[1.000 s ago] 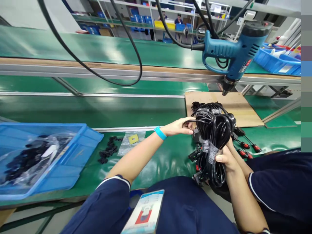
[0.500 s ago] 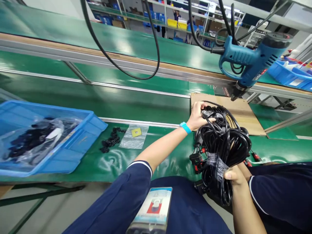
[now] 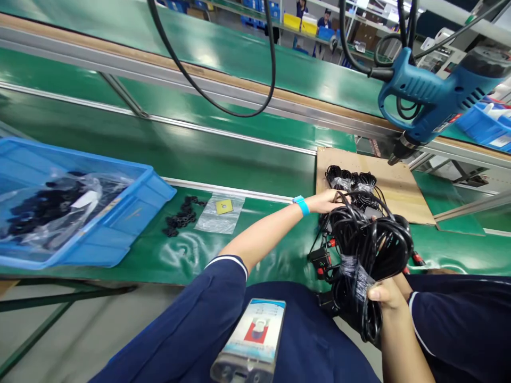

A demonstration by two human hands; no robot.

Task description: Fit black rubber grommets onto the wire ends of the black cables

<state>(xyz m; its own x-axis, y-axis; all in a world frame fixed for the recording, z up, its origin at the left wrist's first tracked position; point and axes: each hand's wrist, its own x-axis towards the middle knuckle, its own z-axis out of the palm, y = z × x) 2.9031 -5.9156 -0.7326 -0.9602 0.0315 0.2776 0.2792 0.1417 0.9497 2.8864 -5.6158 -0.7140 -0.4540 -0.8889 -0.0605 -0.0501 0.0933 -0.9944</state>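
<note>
My right hand [image 3: 386, 293] grips the lower part of a thick black cable bundle [image 3: 371, 239], beside its clear plastic wrap. The coiled loops stand up above that hand. At the upper end of the bundle, my left hand [image 3: 328, 201], with a turquoise wristband, has its fingers closed on a loop of the cable; the fingertips are partly hidden. Below it, a small black box [image 3: 320, 259] with red-ended connectors hangs or lies beside the bundle. Behind the hands, smaller wrapped cable coils [image 3: 351, 183] lie on a cardboard sheet [image 3: 393, 178].
A blue bin [image 3: 139, 197] of bagged black parts stands left. Black rings [image 3: 184, 215] and a clear bag [image 3: 223, 219] with a yellow square lie on the green bench. A blue heat gun [image 3: 431, 98] hangs upper right. A navy sleeve [image 3: 459, 314] is at right.
My left hand has drawn back from the smaller coils toward the thick bundle, leaving them on the cardboard. My right hand keeps its grip. The view has shifted slightly.
</note>
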